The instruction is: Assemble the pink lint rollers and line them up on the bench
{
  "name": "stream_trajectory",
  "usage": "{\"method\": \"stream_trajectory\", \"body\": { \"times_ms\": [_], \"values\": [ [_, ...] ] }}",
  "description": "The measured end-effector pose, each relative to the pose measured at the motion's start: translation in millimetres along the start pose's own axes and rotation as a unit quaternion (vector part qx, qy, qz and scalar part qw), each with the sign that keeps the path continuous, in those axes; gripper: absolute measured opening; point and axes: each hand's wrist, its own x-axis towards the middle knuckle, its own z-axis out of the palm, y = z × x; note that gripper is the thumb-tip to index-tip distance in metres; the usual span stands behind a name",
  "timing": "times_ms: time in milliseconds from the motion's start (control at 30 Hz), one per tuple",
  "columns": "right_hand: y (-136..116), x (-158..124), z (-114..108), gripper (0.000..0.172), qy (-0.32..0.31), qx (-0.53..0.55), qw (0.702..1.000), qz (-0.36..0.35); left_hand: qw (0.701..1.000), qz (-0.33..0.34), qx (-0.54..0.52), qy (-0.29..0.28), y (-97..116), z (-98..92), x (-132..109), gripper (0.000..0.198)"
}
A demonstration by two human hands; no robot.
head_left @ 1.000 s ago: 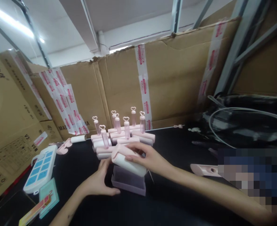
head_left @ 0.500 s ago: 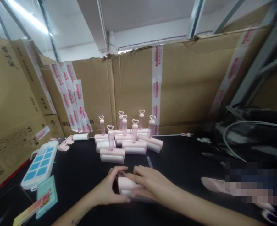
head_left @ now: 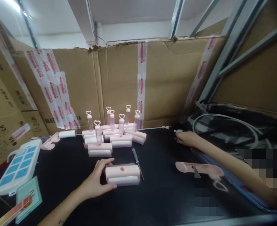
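Note:
A pale pink lint roller head (head_left: 122, 171) with a white roll under it lies on the black table, a round hole in its top. My left hand (head_left: 96, 179) is closed round its left end, thumb in front and fingers behind. A small screwdriver (head_left: 136, 160) with a clear handle lies just right of it. At the back right, my right hand (head_left: 187, 138) reaches to some small whitish pieces (head_left: 178, 131); its fingertips are bunched there and what they pinch is too small to make out.
Behind stand several finished-looking pink lint rollers (head_left: 100, 150) with heart-topped handles. A pink roller part (head_left: 199, 169) lies to the right. A power strip (head_left: 20, 166), a teal box (head_left: 31, 201) and a white paper roll (head_left: 67, 134) are at left. Cardboard (head_left: 119, 81) walls the back.
My right hand has left the lint roller head and moved right to the small pieces at the back. My left hand stays on the roller head. The view has swung right.

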Motion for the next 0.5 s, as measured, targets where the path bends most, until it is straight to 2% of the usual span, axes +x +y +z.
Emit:
{"method": "stream_trajectory", "body": {
  "times_ms": [67,100,200,233,267,333,400,500],
  "values": [
    [-13.2,2.0,5.0,0.024,-0.061,-0.015,0.998,-0.017,1.000,0.001,-0.012,0.004,-1.8,0.9,0.6,0.074],
    [-24.4,2.6,9.0,0.024,-0.090,-0.026,0.995,-0.028,1.000,0.002,-0.023,0.007,-2.7,1.4,1.0,0.074],
    [-73.3,-2.1,26.7,0.043,-0.190,-0.038,0.978,-0.072,0.998,-0.006,-0.062,0.007,-4.7,1.8,2.4,0.071],
    [-93.0,-6.2,33.9,0.044,-0.227,-0.029,0.970,-0.082,0.997,-0.010,-0.071,0.006,-4.9,1.6,2.7,0.068],
    [-113.1,-11.2,41.2,0.041,-0.318,-0.016,0.942,-0.104,0.997,-0.012,-0.077,0.005,-4.8,1.1,2.9,0.065],
    [-151.6,-22.3,54.7,0.039,-0.443,0.011,0.882,-0.160,0.997,-0.013,-0.077,0.003,-4.2,0.1,3.1,0.061],
    [-184.2,-32.0,65.3,0.032,-0.499,-0.028,0.840,-0.213,0.997,-0.009,-0.075,0.003,-3.8,-0.5,3.4,0.060],
    [-219.6,-40.9,74.2,0.022,-0.548,-0.171,0.774,-0.267,0.997,-0.001,-0.074,0.001,-5.5,0.1,4.2,0.059]
  ]
}}
